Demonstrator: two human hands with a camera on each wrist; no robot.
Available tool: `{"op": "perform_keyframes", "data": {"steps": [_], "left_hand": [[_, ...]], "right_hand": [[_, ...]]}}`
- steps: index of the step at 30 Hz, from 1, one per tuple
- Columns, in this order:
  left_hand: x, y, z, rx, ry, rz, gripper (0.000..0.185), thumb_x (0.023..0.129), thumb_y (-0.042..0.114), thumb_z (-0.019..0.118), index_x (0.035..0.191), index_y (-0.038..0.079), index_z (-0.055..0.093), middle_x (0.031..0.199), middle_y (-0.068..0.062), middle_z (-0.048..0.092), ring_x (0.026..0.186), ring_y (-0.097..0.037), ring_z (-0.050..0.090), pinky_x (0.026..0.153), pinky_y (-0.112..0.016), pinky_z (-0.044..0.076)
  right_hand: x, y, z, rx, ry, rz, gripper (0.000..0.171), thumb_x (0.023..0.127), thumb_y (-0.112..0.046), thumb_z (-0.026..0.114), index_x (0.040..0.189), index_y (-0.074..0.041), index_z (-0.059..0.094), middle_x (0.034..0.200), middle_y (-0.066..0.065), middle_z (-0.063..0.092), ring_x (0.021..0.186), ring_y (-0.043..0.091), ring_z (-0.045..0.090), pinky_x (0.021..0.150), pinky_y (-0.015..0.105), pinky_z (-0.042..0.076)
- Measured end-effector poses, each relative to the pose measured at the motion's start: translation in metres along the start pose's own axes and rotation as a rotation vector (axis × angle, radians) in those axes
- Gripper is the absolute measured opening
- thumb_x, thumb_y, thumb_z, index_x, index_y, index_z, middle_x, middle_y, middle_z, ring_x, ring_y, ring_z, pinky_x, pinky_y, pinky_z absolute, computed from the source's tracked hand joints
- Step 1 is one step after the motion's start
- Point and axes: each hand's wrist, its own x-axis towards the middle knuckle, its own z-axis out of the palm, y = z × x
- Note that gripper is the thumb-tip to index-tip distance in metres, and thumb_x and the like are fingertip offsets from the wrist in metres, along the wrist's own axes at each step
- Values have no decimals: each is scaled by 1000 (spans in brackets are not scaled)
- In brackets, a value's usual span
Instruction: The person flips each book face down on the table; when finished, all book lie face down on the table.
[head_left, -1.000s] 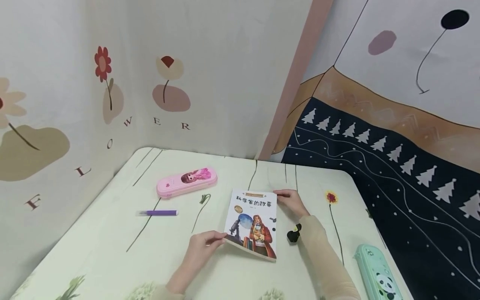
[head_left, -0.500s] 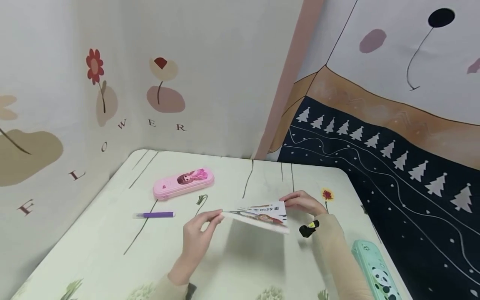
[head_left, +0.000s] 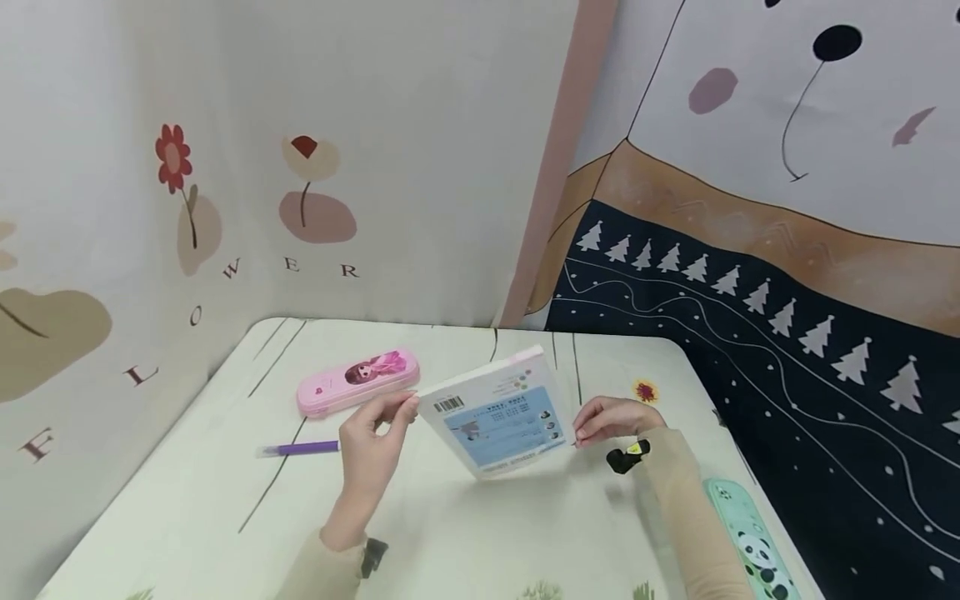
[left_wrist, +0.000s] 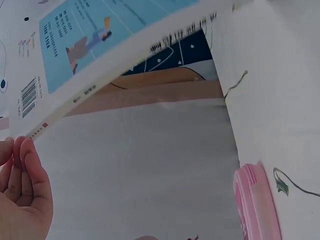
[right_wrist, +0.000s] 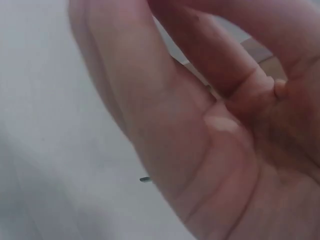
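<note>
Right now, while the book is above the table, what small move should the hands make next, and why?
Probably lower the book gently and level it over the table. It looks tilted and raised, with a shadow below it; the left hand pinches one corner and the right hand is at another, so both could guide it down.

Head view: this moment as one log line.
left grip: pinching paperback corner; right grip: pinching opposite corner; paperback: tilted above table, back cover showing

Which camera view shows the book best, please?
The head view: nearly the whole back cover of the book is in frame. The left wrist view crops it, showing barcode and spine; the right wrist view shows no recognisable part.
</note>
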Motion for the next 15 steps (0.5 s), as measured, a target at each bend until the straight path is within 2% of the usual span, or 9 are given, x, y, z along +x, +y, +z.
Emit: {"op": "perform_keyframes", "data": {"steps": [4,6,10,15], "left_hand": [[11,-13,4,37,-25,-20,9,80,13,68,87,6,69,71,-4,69,63,-2,58,63,-6,44],[17,-32,9,43,-46,-31,12,81,18,68,88,8,69,72,-3,69,64,-1,58,62,-7,45],[30,-48,16,65,-82,-74,15,82,19,67,89,5,69,73,-6,69,62,-2,58,57,-8,46],[39,-61,24,85,-116,-117,17,81,20,67,86,4,70,70,-9,68,60,-6,59,53,-12,45]], "right_hand": [[1,4,1,-44,-71,26,7,78,-8,68,84,-10,70,92,7,70,80,17,68,78,31,54],[4,6,2,-46,-108,31,8,79,-6,67,84,-10,71,94,7,70,79,15,67,77,29,54],[7,10,2,-27,-126,14,11,81,-4,64,87,-9,72,98,8,69,81,14,66,77,28,54],[8,12,2,-15,-131,14,11,80,-6,65,88,-9,72,99,9,69,80,14,66,76,28,54]]}}
